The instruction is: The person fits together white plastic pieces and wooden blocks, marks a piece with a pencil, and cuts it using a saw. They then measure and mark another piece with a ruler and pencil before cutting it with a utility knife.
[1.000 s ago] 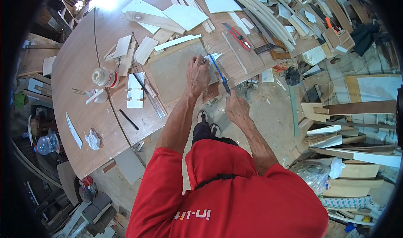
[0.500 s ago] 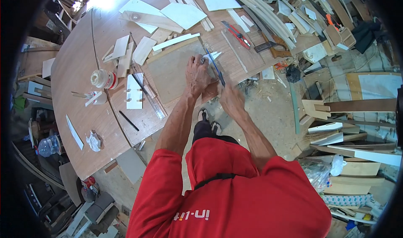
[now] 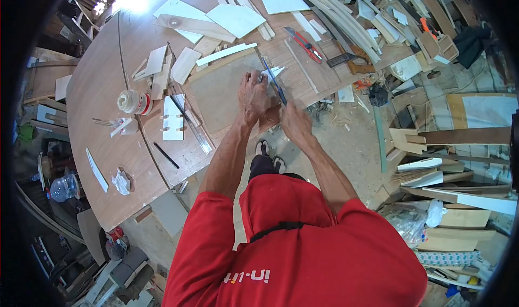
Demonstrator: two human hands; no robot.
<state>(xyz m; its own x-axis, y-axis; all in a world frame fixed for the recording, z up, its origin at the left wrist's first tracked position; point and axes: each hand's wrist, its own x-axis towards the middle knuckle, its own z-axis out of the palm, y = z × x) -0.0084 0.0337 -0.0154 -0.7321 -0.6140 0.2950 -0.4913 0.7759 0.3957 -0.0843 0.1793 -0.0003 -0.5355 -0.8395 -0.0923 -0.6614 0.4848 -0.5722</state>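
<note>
My left hand presses down near the front edge of the bench, its fingers curled over a small white-faced wood piece. Most of that piece is hidden; a pointed end sticks out to the right. My right hand is wrapped round the near end of a narrow blue saw, seen almost edge-on. Its length runs away from me across the white piece, just right of my left fingers. Beneath my left hand lies a flat brown board.
Red-handled pliers and a wooden-handled saw lie to the right. White offcuts cover the far side. An open glue jar, a notched white piece and a black pen are on the left. Wood scraps crowd the right.
My right hand has shifted slightly left and away from me, and the blue saw has moved with it. My left hand stays in nearly the same place.
</note>
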